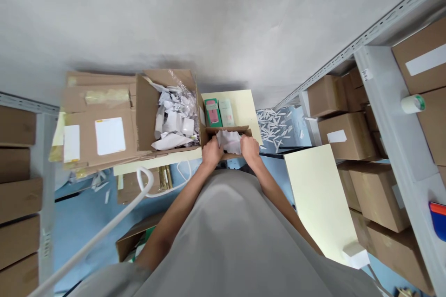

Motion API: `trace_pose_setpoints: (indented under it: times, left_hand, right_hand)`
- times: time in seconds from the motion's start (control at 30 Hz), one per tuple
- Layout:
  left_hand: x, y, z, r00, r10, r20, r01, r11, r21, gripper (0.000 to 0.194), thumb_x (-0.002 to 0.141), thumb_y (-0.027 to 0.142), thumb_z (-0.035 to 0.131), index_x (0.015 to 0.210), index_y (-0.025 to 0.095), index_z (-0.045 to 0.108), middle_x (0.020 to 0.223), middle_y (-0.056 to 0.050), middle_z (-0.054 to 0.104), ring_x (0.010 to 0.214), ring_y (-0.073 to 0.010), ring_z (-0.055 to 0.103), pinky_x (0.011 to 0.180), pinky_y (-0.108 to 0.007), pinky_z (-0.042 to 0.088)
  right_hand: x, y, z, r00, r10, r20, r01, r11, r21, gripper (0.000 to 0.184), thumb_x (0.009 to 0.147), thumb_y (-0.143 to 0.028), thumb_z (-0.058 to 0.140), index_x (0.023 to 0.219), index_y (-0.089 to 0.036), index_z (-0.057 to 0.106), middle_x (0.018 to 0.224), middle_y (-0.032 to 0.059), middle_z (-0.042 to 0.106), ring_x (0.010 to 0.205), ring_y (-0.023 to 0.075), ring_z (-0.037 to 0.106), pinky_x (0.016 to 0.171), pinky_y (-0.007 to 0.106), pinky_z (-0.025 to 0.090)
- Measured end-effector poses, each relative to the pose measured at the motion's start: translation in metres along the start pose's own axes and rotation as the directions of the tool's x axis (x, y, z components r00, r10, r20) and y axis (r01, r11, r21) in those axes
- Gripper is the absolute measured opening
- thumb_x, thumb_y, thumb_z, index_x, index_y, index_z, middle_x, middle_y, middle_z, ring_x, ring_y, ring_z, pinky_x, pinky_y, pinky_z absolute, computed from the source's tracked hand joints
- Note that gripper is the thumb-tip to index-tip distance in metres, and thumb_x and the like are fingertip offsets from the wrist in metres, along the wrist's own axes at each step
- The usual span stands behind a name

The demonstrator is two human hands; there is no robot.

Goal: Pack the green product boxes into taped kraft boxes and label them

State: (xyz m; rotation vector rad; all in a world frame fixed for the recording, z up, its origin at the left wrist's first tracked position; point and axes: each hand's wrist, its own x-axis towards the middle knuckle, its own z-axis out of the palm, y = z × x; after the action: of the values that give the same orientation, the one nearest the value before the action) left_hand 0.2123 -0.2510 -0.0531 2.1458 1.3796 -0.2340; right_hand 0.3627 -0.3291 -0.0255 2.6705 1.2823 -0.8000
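Note:
A crumpled sheet of white paper (229, 142) is stretched between my two hands, over a small open cardboard box (241, 128) close to my body. My left hand (212, 152) is closed at the paper's left edge, beside the box's left side. On the other edge, my right hand (250, 149) is closed in the same way. The fingertips of both hands are partly hidden. Just beyond the small box lie a green box with a pink panel (213, 112) and a pale green-white box (226, 112).
A large carton (146, 116) full of crumpled white paper stands left of my hands, beside stacked flattened cardboard (87, 106). White paper strips (273, 125) litter the blue floor at right. Shelves with cartons (346, 137) line both sides. A white curved tube (114, 213) crosses the lower left.

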Motion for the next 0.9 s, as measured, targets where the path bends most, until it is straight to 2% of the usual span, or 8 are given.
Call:
trace_pose_setpoints:
  times: [0.1, 0.2, 0.3, 0.4, 0.53, 0.63, 0.73, 0.9]
  left_hand:
    - [-0.005, 0.004, -0.005, 0.999, -0.021, -0.028, 0.022, 0.998, 0.053, 0.061, 0.099, 0.016, 0.056, 0.159, 0.009, 0.047, 0.135, -0.026, 0.071, 0.116, -0.0378, 0.078, 0.096, -0.042, 0.061]
    - [-0.01, 0.004, -0.01, 0.997, 0.009, -0.077, -0.003, 0.997, 0.074, 0.072, 0.098, 0.013, 0.054, 0.169, 0.012, 0.038, 0.144, -0.027, 0.062, 0.114, -0.0361, 0.077, 0.092, -0.042, 0.063]
    - [-0.007, 0.0, -0.01, 0.975, 0.214, -0.057, -0.209, 0.974, 0.083, 0.06, 0.099, 0.008, 0.049, 0.158, 0.018, 0.057, 0.147, -0.022, 0.06, 0.129, -0.0348, 0.068, 0.104, -0.044, 0.061]
    - [0.003, -0.001, -0.003, 0.919, 0.39, 0.053, -0.393, 0.915, 0.086, 0.049, 0.099, 0.004, 0.045, 0.136, 0.018, 0.074, 0.152, -0.021, 0.061, 0.145, -0.0347, 0.056, 0.117, -0.047, 0.056]
    - [0.015, 0.01, 0.004, 0.95, 0.222, 0.219, -0.261, 0.95, 0.172, 0.048, 0.103, 0.004, 0.04, 0.132, 0.012, 0.077, 0.146, -0.027, 0.063, 0.132, -0.0371, 0.066, 0.105, -0.048, 0.062]
    - [0.014, 0.016, 0.002, 0.958, 0.183, 0.221, -0.227, 0.955, 0.192, 0.047, 0.104, 0.004, 0.042, 0.136, 0.013, 0.075, 0.146, -0.027, 0.062, 0.13, -0.0365, 0.067, 0.102, -0.045, 0.061]
    - [0.002, 0.012, -0.004, 0.952, 0.246, 0.18, -0.277, 0.946, 0.171, 0.044, 0.103, 0.007, 0.048, 0.138, 0.012, 0.073, 0.142, -0.027, 0.064, 0.131, -0.039, 0.065, 0.104, -0.048, 0.059]
    - [-0.043, -0.015, -0.011, 0.912, 0.405, -0.061, -0.406, 0.914, -0.003, 0.042, 0.106, 0.019, 0.052, 0.145, 0.019, 0.068, 0.149, -0.019, 0.065, 0.134, -0.0349, 0.064, 0.114, -0.047, 0.055]
  right_hand:
    - [0.005, -0.005, 0.003, 0.998, -0.017, 0.054, 0.018, 1.0, -0.015, 0.034, 0.113, -0.013, 0.043, 0.134, -0.01, 0.07, 0.124, 0.0249, 0.079, 0.116, 0.0325, 0.077, 0.099, 0.04, 0.055]
    - [0.0, -0.005, 0.004, 0.999, -0.023, -0.028, 0.023, 1.0, 0.012, 0.039, 0.111, -0.01, 0.046, 0.147, -0.007, 0.062, 0.138, 0.0265, 0.072, 0.127, 0.0337, 0.071, 0.105, 0.043, 0.055]
    - [-0.007, -0.002, 0.006, 0.974, -0.123, -0.192, 0.129, 0.992, 0.017, 0.048, 0.11, -0.007, 0.042, 0.156, -0.01, 0.056, 0.152, 0.0232, 0.063, 0.142, 0.0314, 0.06, 0.117, 0.041, 0.05]
    - [-0.007, -0.002, 0.012, 0.947, -0.299, -0.12, 0.3, 0.954, -0.007, 0.042, 0.111, -0.01, 0.045, 0.147, -0.015, 0.066, 0.151, 0.0189, 0.065, 0.141, 0.0292, 0.059, 0.12, 0.039, 0.049]
    - [0.006, -0.006, 0.025, 0.963, -0.251, 0.095, 0.256, 0.965, -0.053, 0.035, 0.106, -0.009, 0.055, 0.136, -0.011, 0.072, 0.145, 0.0223, 0.067, 0.13, 0.0302, 0.067, 0.109, 0.038, 0.056]
    - [0.01, -0.004, 0.031, 0.972, -0.205, 0.119, 0.213, 0.975, -0.067, 0.036, 0.105, -0.008, 0.056, 0.137, -0.008, 0.072, 0.145, 0.0243, 0.067, 0.126, 0.0312, 0.07, 0.105, 0.038, 0.057]
    - [-0.001, 0.006, 0.032, 0.967, -0.253, 0.021, 0.254, 0.967, -0.024, 0.04, 0.107, -0.012, 0.051, 0.142, -0.012, 0.07, 0.149, 0.0208, 0.066, 0.132, 0.0301, 0.067, 0.112, 0.039, 0.055]
    - [-0.031, 0.036, 0.028, 0.883, -0.229, -0.41, 0.3, 0.947, 0.118, 0.043, 0.112, -0.026, 0.047, 0.15, -0.017, 0.066, 0.162, 0.0187, 0.056, 0.156, 0.0321, 0.045, 0.132, 0.05, 0.039]
